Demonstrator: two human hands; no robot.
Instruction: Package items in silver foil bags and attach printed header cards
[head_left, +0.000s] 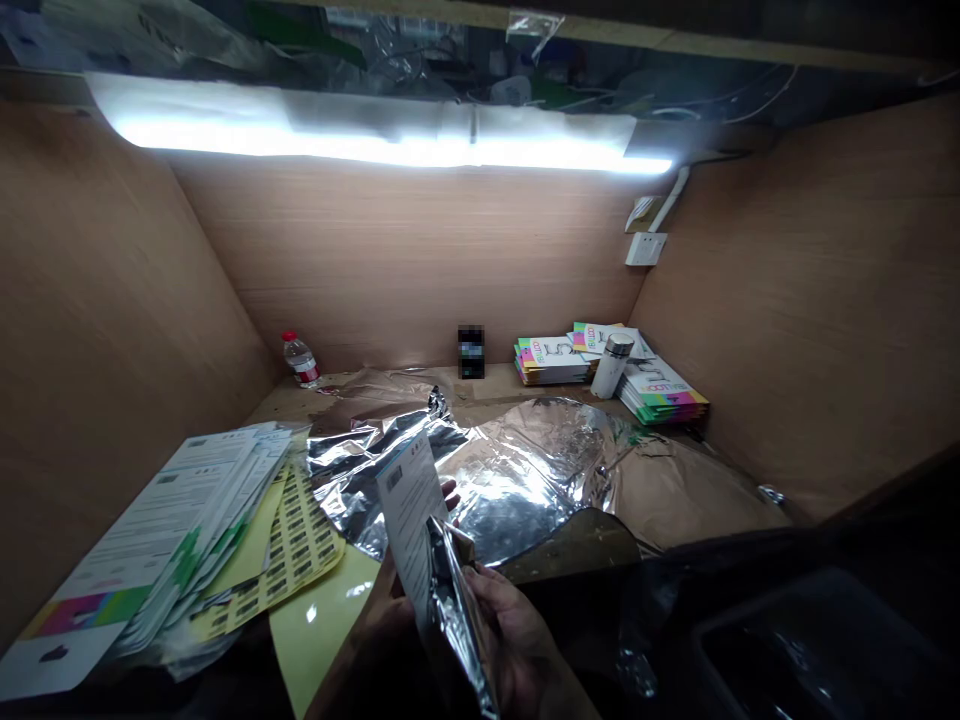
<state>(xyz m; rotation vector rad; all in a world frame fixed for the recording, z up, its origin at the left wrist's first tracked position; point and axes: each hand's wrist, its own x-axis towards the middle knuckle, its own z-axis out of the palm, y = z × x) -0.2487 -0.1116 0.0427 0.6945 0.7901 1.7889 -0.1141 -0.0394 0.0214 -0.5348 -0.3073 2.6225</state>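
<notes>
My left hand (401, 590) grips a white printed balloon packaging card (409, 500) from behind, its fingertips showing past the card's right edge. The card stands tilted, with small print and a barcode facing me. Against the card's lower right side lies a folded silver foil balloon (454, 590). My right hand (517, 625) is closed on the foil, thumb on top; its other fingers are partly hidden. Beneath and beyond both hands a large silver foil sheet (517, 470) covers the table.
At left lie fanned packaging cards (172, 510), yellow barcode sticker sheets (300, 540) and a yellow backing sheet (319, 630). Along the back stand a water bottle (301, 362), a pixelated dark object (471, 352), a white flask (611, 367) and stacked balloon packs (555, 360). Wooden walls enclose the table.
</notes>
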